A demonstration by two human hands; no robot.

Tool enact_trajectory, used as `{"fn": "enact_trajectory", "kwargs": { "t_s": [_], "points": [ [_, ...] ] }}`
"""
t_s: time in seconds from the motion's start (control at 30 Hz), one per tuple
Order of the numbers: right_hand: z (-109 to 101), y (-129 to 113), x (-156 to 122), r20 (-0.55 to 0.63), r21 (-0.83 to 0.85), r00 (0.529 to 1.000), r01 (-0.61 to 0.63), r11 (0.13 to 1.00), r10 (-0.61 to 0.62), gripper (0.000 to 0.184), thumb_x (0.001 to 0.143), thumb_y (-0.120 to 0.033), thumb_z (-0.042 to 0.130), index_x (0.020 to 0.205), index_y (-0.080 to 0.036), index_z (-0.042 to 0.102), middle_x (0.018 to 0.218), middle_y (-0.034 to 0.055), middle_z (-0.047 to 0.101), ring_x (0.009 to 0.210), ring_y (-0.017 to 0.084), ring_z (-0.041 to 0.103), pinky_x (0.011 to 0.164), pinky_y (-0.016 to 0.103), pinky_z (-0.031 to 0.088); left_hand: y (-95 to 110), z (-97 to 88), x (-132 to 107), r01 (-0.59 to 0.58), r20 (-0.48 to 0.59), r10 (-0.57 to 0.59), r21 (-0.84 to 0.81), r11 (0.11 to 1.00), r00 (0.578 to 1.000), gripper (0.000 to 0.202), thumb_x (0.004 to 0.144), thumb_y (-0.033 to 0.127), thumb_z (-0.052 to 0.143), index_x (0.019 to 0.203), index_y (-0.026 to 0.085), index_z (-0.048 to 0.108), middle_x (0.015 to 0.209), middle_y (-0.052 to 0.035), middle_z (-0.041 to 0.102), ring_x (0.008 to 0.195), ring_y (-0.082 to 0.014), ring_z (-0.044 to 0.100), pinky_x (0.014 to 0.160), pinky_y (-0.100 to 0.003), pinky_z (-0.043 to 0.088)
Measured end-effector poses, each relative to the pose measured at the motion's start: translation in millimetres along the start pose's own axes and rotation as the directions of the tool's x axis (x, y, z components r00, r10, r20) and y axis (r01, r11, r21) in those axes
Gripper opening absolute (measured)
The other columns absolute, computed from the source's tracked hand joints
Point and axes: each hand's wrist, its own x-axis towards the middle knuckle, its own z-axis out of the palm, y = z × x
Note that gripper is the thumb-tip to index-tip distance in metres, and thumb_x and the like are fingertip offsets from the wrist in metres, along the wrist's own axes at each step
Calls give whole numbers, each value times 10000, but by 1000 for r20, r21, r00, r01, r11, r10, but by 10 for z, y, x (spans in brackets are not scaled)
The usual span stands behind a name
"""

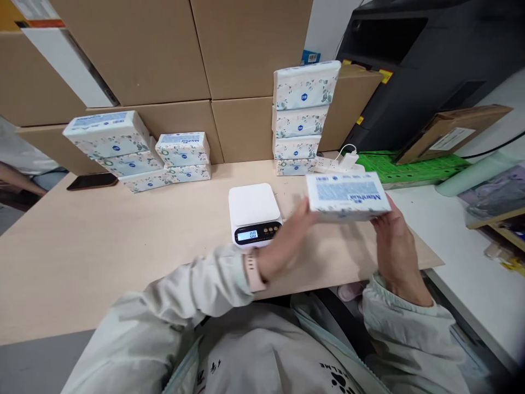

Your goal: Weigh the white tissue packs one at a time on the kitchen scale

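Note:
Between my two hands a white, leaf-patterned tissue pack [348, 194] is held level above the right part of the table. My left hand [289, 238] grips its left end, blurred a little by motion. Around its right end close the fingers of my right hand [394, 241]. A white kitchen scale [254, 205] lies left of the pack, its display reading 0.0, and my left wrist covers its lower right corner. Behind the scale, to the right, rises a stack of several tissue packs [301, 117].
More tissue packs [118, 145] are piled at the back left, with a shorter pile [184, 156] beside them. A dark phone [92, 181] lies near that end. Cardboard boxes [164, 54] wall the back. A power strip [340, 163] and green crate [402, 169] sit at right.

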Motion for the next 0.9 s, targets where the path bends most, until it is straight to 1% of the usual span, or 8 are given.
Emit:
{"fn": "enact_trajectory", "kwargs": {
  "t_s": [0.13,0.3,0.4,0.6,0.67,0.73,0.8,0.9],
  "points": [
    [647,-478,142,309,167,950,-18,986,-35,692,999,-667,455,1614,-365,356,1711,25,351,1572,262,373,1306,502,303,385,-628,-304,-225,-177,259,189,956,949,486,1035,486,462,1441,267,614,1611,39,485,1620,-264,222,1365,-443,121],
    [1254,-606,229,581,203,813,-88,975,-48,704,1013,-661,430,1640,-385,270,1746,-20,252,1636,233,206,1341,548,165,270,-1173,-580,-132,-326,208,239,962,922,586,1040,618,409,1512,304,561,1636,50,449,1620,-277,220,1360,-488,123],
    [1388,-488,193,634,179,773,-173,969,21,690,1023,-635,435,1642,-385,260,1740,-21,265,1633,229,220,1341,563,155,70,-1331,-629,-61,-362,131,198,978,923,606,1033,643,403,1535,326,530,1666,43,398,1618,-282,225,1349,-520,123],
    [1463,-299,122,649,151,757,-221,963,72,677,1013,-633,469,1623,-385,309,1726,-10,309,1627,236,239,1336,572,162,-109,-1447,-620,9,-382,49,148,989,923,588,1025,662,413,1523,372,533,1686,47,357,1623,-283,205,1337,-555,94],
    [1470,-277,114,631,141,770,-230,963,92,667,1009,-638,473,1609,-378,343,1718,3,333,1617,243,268,1329,576,190,-143,-1492,-658,26,-388,37,157,987,921,592,1029,662,403,1542,384,504,1705,51,315,1625,-283,197,1333,-557,109],
    [1461,-259,113,543,120,831,-218,969,120,664,998,-654,481,1586,-360,392,1701,30,371,1591,262,327,1313,583,234,-202,-1570,-721,17,-429,76,207,978,900,610,1027,654,423,1570,378,460,1722,35,277,1622,-282,209,1330,-546,146],
    [1438,-236,122,356,108,925,-181,978,132,650,990,-669,479,1537,-320,468,1650,72,450,1519,281,443,1284,581,298,-286,-1681,-788,-47,-524,211,310,950,825,639,1022,639,463,1589,347,434,1723,-7,288,1605,-282,263,1322,-529,192],
    [1400,-205,146,45,143,992,-121,982,115,594,1009,-657,433,1435,-263,564,1521,114,575,1338,269,605,1218,555,393,-420,-1861,-854,-165,-644,471,477,863,603,641,1013,618,501,1563,288,473,1666,-85,402,1542,-289,389,1291,-512,275]
  ]
}}
